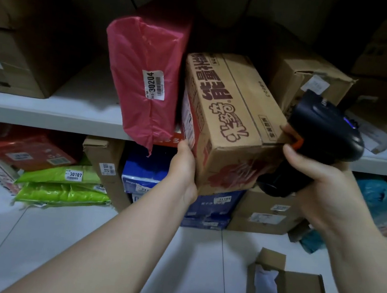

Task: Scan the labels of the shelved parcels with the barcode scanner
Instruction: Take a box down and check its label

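Your left hand (184,160) grips the printed carton (230,124) at its near-left corner, tilted out over the shelf (44,109) edge. Your right hand (315,184) holds the barcode scanner (325,126) against the carton's right end (nose direction unclear). Its label isn't visible; the pink parcel (145,76) leans just left.

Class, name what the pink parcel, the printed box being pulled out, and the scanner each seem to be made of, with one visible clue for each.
Pink parcel: thin plastic film, probably; glossy and wrinkled.
Printed box: cardboard; matte brown with folded flaps and a taped seam.
Scanner: hard black plastic, apparently; smooth with soft highlights.
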`<state>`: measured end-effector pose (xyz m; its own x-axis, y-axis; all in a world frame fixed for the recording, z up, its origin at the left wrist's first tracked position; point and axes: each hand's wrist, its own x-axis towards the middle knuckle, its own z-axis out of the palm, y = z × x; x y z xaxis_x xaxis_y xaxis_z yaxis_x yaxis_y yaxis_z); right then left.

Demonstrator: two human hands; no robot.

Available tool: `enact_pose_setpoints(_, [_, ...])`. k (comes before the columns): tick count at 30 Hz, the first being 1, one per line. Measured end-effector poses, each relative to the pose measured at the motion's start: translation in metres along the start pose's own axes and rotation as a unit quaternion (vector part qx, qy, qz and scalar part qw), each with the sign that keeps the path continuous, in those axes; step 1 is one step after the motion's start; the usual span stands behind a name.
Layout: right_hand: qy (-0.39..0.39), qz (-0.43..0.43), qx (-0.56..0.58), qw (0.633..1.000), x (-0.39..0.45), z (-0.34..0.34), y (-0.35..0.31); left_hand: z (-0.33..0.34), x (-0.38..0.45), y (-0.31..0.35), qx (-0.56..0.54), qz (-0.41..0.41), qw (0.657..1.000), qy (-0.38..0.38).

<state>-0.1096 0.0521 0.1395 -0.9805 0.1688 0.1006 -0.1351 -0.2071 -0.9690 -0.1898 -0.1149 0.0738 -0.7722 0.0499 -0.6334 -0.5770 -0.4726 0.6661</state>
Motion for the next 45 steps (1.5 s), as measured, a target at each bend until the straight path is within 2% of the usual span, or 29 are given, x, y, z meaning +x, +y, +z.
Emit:
enact_pose_setpoints(5, [0.013, 0.063, 0.025, 0.998, -0.015, -0.022, -0.003, -0.002, -0.007, -0.015, -0.020, -0.023, 0.999, 0.022])
enact_pose_setpoints(9, [0.001, 0.088, 0.043, 0.995, -0.034, -0.028, -0.006, -0.001, -0.015, -0.030, -0.040, -0.007, 0.999, 0.014])
enact_pose_setpoints(16, [-0.043, 0.086, -0.048, 0.994, -0.059, -0.040, -0.008, -0.011, -0.021, -0.055, -0.066, -0.004, 0.998, 0.001])
enact_pose_setpoints(21, [-0.073, 0.114, -0.059, 0.989, -0.087, -0.051, 0.003, -0.026, -0.033, -0.076, -0.039, 0.047, 0.998, 0.024])
enact_pose_setpoints(24, [-0.079, 0.147, -0.035, 0.985, -0.102, -0.054, 0.011, -0.037, -0.035, -0.095, -0.038, 0.020, 0.998, 0.035])
enact_pose_setpoints(26, [-0.081, 0.185, -0.016, 0.979, -0.112, -0.056, 0.019, -0.049, -0.029, -0.120, -0.028, -0.031, 0.998, 0.045])
enact_pose_setpoints(28, [-0.073, 0.236, -0.014, 0.969, -0.120, -0.060, 0.035, -0.062, -0.024, -0.147, 0.000, -0.080, 0.994, 0.068])
enact_pose_setpoints(34, [-0.001, 0.402, 0.024, 0.915, -0.141, -0.070, 0.104, -0.099, -0.031, -0.184, 0.165, -0.065, 0.970, 0.165])
enact_pose_setpoints(41, [0.026, 0.468, 0.051, 0.882, -0.164, -0.084, 0.171, -0.135, -0.016, -0.225, 0.296, -0.108, 0.941, 0.123])
enact_pose_setpoints(45, [0.020, 0.500, 0.006, 0.866, -0.166, -0.092, 0.198, -0.150, 0.007, -0.243, 0.339, -0.122, 0.931, 0.055])
